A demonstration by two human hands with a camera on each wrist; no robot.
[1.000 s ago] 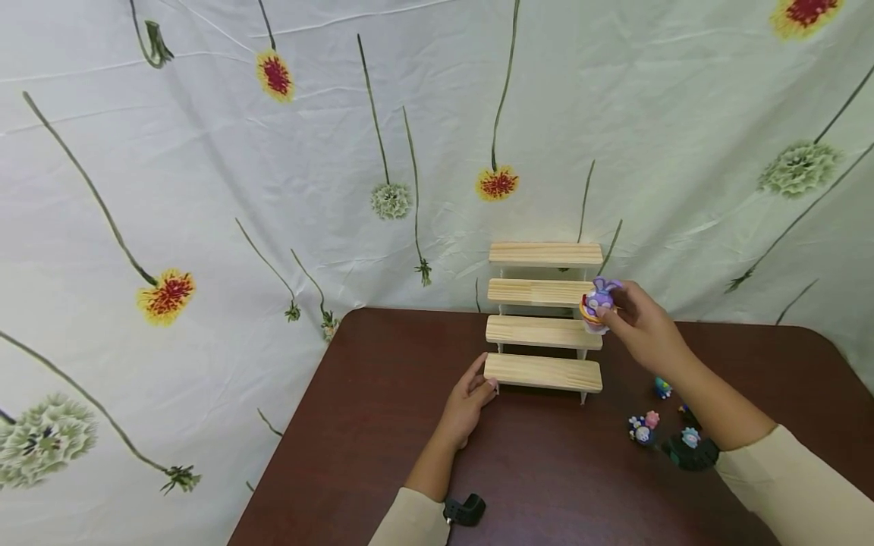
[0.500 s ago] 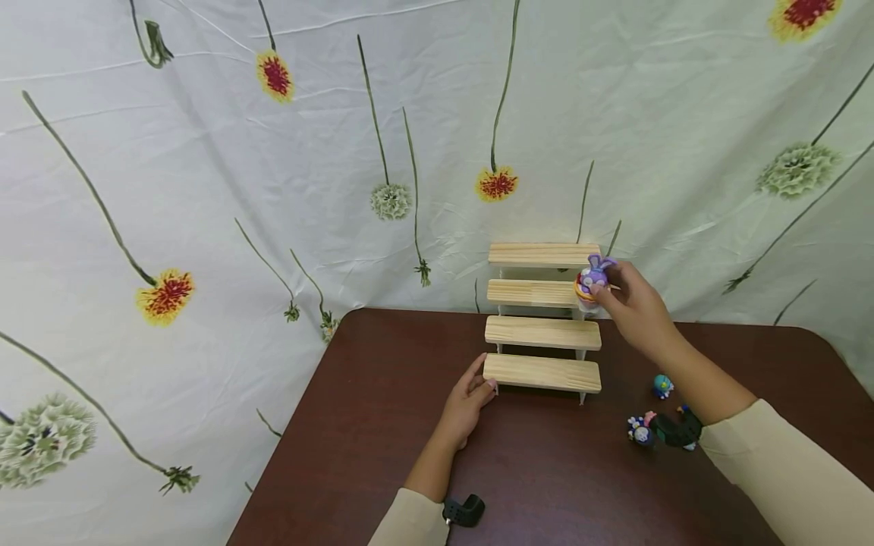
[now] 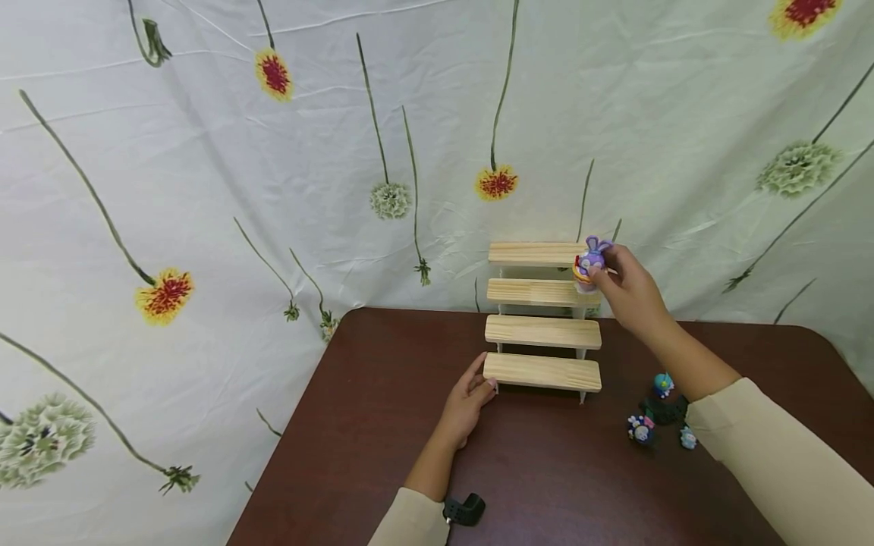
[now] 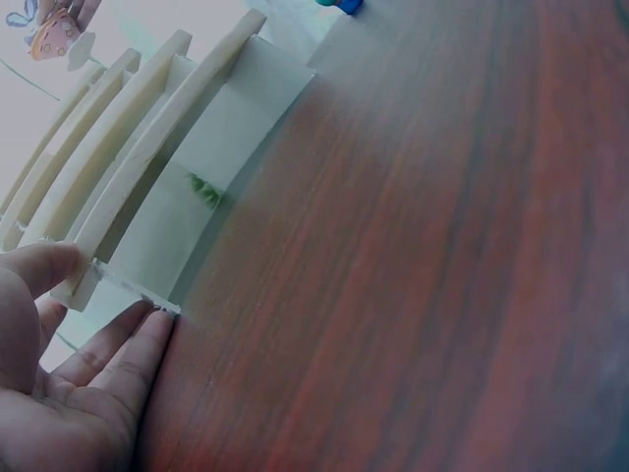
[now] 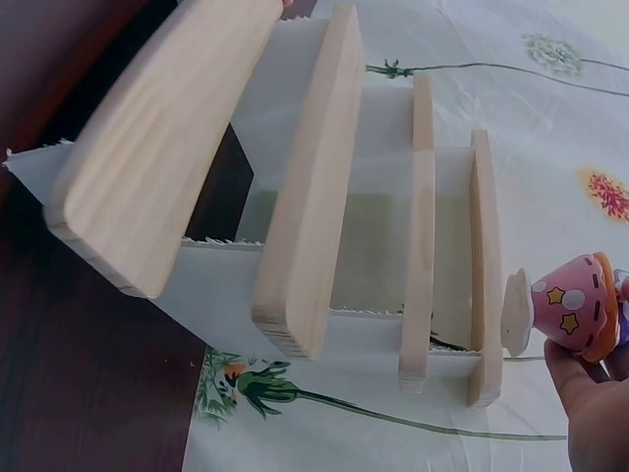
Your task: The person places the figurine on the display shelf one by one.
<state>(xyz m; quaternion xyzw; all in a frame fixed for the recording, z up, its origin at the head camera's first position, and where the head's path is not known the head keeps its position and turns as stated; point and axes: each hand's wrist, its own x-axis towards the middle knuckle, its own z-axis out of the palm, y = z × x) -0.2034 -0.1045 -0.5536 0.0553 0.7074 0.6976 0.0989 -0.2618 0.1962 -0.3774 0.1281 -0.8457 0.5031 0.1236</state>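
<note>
My right hand (image 3: 635, 292) pinches a purple rabbit-eared figurine (image 3: 591, 262) seated in a pink cup. In the right wrist view, the cup (image 5: 570, 300) has stars and dots, and its pale round base points toward the top board's outer edge. In the head view the figurine overlaps the right ends of the two upper boards. The four-step stand (image 3: 542, 371) has light wooden boards on clear supports. At its lower left end, my left hand (image 3: 460, 413) touches the lowest board, with extended fingertips against the support near the table (image 4: 413, 256).
Small figurines stand right of the stand: a teal one (image 3: 663, 385), a dark blue-and-white one (image 3: 640, 430) and a pale blue one (image 3: 688, 437). A flower-printed cloth (image 3: 328, 152) hangs behind the table. A black band (image 3: 464, 510) is on my left wrist.
My right hand has raised the figurine from about the second board's level toward the top board, drifting slightly left. My left hand has stayed at the stand's lower left end.
</note>
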